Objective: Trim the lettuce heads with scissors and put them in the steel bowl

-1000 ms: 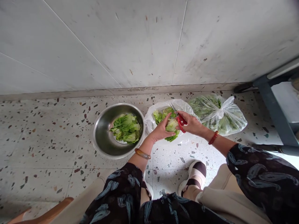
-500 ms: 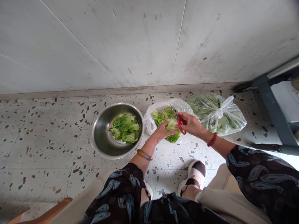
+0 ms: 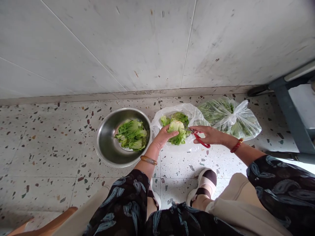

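Note:
My left hand (image 3: 164,136) is closed on a head of lettuce (image 3: 177,131), its pale cut end turned upward. In my right hand (image 3: 209,133) is a pair of red-handled scissors (image 3: 202,141), with the blades pointing left and touching or nearly touching the lettuce. Below both hands lies an open white plastic bag (image 3: 158,114) with more lettuce in it. To the left stands a steel basin (image 3: 104,144) holding loose lettuce leaves (image 3: 133,134).
A tied clear plastic bag (image 3: 233,118) of greens lies to the right, beside the open one. A grey wheeled frame (image 3: 287,114) stands at the far right. The wall (image 3: 137,46) rises behind the speckled floor (image 3: 49,141). My shoes (image 3: 204,183) are close in front.
The scissors have moved right and swung from pointing up to pointing left at the lettuce. My left hand has shifted left and turned the lettuce so its pale end shows.

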Action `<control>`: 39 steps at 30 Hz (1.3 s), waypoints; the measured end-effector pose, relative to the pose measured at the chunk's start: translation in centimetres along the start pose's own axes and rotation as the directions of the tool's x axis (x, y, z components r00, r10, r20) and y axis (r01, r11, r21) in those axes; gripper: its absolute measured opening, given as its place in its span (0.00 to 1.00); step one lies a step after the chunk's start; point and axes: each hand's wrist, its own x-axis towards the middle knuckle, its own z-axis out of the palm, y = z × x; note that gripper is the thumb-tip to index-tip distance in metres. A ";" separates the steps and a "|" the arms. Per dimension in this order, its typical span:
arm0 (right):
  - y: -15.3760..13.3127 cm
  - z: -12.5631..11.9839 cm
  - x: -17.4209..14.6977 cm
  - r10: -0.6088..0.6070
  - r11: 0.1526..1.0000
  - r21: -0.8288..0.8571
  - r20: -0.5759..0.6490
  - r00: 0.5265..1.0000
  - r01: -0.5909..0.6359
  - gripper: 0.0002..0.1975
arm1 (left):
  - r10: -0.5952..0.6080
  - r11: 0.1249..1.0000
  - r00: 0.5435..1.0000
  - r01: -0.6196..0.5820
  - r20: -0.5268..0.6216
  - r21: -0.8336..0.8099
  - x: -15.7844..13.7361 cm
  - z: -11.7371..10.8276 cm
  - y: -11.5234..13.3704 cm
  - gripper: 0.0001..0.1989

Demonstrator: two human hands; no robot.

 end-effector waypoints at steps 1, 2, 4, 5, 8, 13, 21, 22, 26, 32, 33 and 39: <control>0.0 0.1 0.1 -0.002 1.000 -0.020 0.024 1.000 0.002 0.33 | -0.012 1.000 1.000 0.012 0.014 0.013 0.0 0.1 -0.1 0.37; -0.1 0.2 0.2 -0.005 0.999 -0.038 0.049 0.999 0.007 0.34 | -0.027 0.999 0.999 0.026 0.028 0.031 0.0 0.2 -0.1 0.37; -0.2 0.4 0.5 -0.007 0.997 -0.075 0.097 0.995 0.015 0.37 | -0.061 0.996 0.996 0.057 0.057 0.072 0.0 0.4 -0.2 0.38; -0.2 0.4 0.7 -0.002 0.996 -0.094 0.119 0.993 0.013 0.39 | -0.076 0.994 0.995 0.070 0.067 0.088 0.1 0.4 -0.2 0.39; -0.4 0.6 1.0 0.037 0.991 -0.132 0.172 0.984 -0.014 0.43 | -0.102 0.990 0.991 0.094 0.086 0.101 0.2 0.4 -0.4 0.39; -0.6 0.9 0.9 0.086 0.987 -0.149 0.156 0.984 -0.063 0.35 | -0.114 0.992 0.989 0.110 0.093 0.056 0.5 0.3 -1.2 0.39; 0.0 1.1 0.6 -0.016 0.990 -0.140 0.141 0.990 0.036 0.27 | -0.150 0.988 0.987 0.151 0.065 -0.018 1.0 0.4 -1.4 0.36; 0.1 1.2 0.6 -0.018 0.989 -0.141 0.137 0.990 0.038 0.27 | -0.157 0.987 0.985 0.159 0.064 -0.024 1.0 0.4 -1.4 0.36; 0.6 1.2 0.5 -0.005 0.991 -0.131 0.143 0.990 0.024 0.27 | -0.176 0.984 0.982 0.178 0.074 -0.029 1.4 0.4 -1.8 0.35; 0.8 0.5 0.6 0.088 0.991 -0.115 0.190 0.978 -0.067 0.37 | -0.187 0.980 0.978 0.192 0.089 -0.053 1.6 0.5 -1.8 0.40; 0.7 0.3 0.7 0.102 0.991 -0.105 0.207 0.973 -0.082 0.39 | -0.191 0.979 0.978 0.196 0.089 -0.055 1.6 0.5 -1.7 0.41; 0.1 0.4 1.2 0.144 0.989 -0.074 0.278 0.950 -0.129 0.31 | -0.227 0.972 0.970 0.219 0.083 0.088 1.7 0.7 -1.5 0.40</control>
